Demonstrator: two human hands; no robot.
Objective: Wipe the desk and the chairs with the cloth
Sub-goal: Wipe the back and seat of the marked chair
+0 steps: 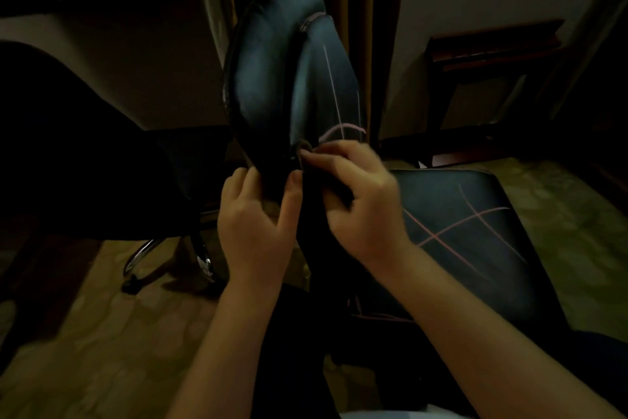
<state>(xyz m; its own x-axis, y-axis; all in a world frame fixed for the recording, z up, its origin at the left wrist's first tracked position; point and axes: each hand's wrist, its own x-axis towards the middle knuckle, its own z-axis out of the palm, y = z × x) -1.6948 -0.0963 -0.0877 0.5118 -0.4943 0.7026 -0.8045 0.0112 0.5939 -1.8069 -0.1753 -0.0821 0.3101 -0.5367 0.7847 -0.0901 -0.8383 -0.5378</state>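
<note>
Forearms reach in from the bottom edge of the view toward a dark padded chair with pink stitching. The left hand (253,215) is curled round the lower edge of the backrest (272,79), thumb in front, steadying it. The right hand (360,201), slightly blurred, has its fingertips pinched together at the seam where the backrest meets the rear edge of the seat (475,225). What it pinches looks like the cloth (311,211), a dark fold hanging between the two hands, though the dim light makes that hard to confirm.

Dark cloth on dark upholstery is the likely trouble, since missed patches would not show. The narrow crease could also snag or swallow the fold, and a hard push might swivel the backrest away. A second chair (102,164) stands to the left on the carpet (102,333).
</note>
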